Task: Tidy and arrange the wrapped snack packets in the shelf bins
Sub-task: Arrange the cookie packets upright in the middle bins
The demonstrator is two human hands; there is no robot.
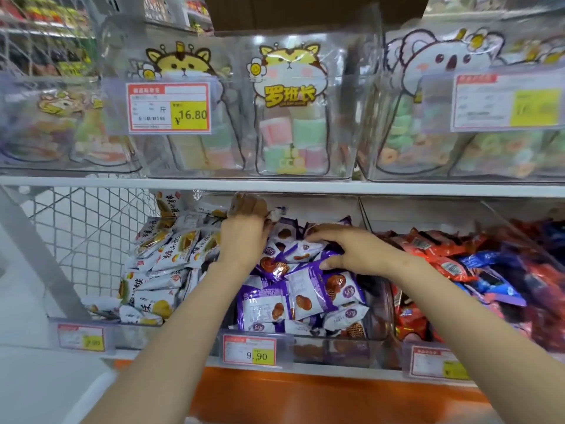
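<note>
Left grip (244,235) curls round a white packet (276,214) at the rear of the middle bin (336,344); right grip (345,250) lies flat-fingered on the purple packets (305,301). Risk: this glossy, loosely heaped pile may slide over the bin's low front wall, or spill among the yellow-printed packets (162,255) alongside.

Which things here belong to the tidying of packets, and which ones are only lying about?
Job: purple packets, their middle bin, left hand, right hand; possibly the neighbouring yellow-white packets and red packets.
Lying about: cartoon candy bags, price tags, wire mesh.
</note>
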